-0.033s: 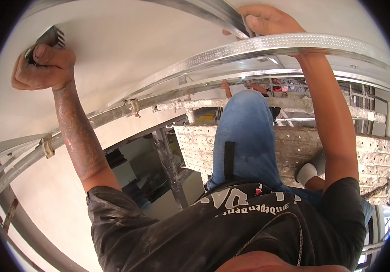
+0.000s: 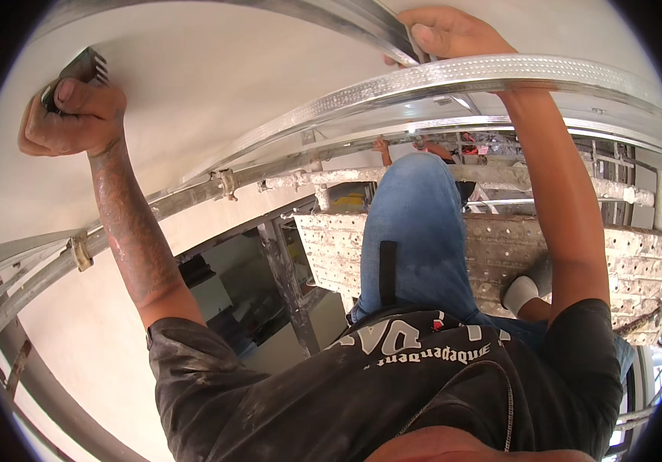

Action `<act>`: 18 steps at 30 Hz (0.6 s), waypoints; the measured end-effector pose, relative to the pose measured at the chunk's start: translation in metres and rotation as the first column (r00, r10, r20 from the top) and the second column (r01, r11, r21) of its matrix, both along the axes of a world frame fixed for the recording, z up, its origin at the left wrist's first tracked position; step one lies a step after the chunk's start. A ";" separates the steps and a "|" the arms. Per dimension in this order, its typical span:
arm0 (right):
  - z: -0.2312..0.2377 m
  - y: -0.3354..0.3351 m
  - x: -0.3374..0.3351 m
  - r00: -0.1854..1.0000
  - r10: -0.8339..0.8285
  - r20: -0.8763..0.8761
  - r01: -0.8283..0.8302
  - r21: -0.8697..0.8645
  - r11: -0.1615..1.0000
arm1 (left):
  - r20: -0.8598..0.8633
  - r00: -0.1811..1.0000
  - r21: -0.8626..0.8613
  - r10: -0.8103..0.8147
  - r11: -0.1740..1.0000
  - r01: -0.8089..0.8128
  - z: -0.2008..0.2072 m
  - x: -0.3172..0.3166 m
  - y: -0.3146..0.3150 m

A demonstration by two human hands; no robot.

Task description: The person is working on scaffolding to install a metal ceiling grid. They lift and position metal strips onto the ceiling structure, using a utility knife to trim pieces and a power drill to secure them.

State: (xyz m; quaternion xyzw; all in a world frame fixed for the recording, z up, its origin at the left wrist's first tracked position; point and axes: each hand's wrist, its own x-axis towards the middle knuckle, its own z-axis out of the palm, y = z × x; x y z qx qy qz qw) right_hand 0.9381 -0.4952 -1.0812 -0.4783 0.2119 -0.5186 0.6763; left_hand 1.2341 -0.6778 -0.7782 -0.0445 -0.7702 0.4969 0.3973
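Observation:
My left hand (image 2: pixel 73 115) is raised at the upper left, closed around a dark ribbed tool (image 2: pixel 85 71) held against or close to the pale panel surface (image 2: pixel 185 77). Light slots show along the tool's end, and its kind is not clear. At the upper right my right hand (image 2: pixel 454 32) is wrapped around the end of a metal channel (image 2: pixel 362 25), with the thumb on its near side. Some of those fingers are hidden behind the metal. A dimpled metal profile (image 2: pixel 423 77) crosses in front of my right wrist.
Scaffold tubes with a clamp (image 2: pixel 81 251) run below my left arm. Under my jeans-clad leg lies a perforated, plaster-splashed scaffold platform (image 2: pixel 331 239). Beyond the knee, part of another person (image 2: pixel 431 148) shows. A dark opening with an upright post (image 2: pixel 289 277) is at lower left.

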 end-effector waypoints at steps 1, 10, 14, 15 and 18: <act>0.002 0.000 0.002 0.999 -0.028 0.044 0.027 0.028 0.999 | 0.003 1.000 -0.002 0.012 1.000 -0.012 0.002 0.002 -0.002; 0.008 -0.001 -0.011 0.996 -0.089 -0.013 0.090 0.061 0.994 | 0.006 1.000 -0.041 -0.016 0.999 0.016 0.005 0.002 -0.017; 0.011 0.004 0.001 0.977 -0.178 0.115 0.168 0.087 0.982 | 0.019 0.999 -0.127 -0.048 0.991 0.050 0.010 0.006 -0.023; 0.009 0.002 0.002 0.982 -0.152 0.108 0.143 0.085 0.986 | 0.036 0.998 -0.151 -0.042 0.987 0.047 0.013 0.007 -0.026; 0.005 -0.004 -0.001 0.984 -0.059 0.166 0.043 0.095 0.995 | 0.076 0.997 -0.150 -0.025 0.988 0.036 0.021 0.011 -0.032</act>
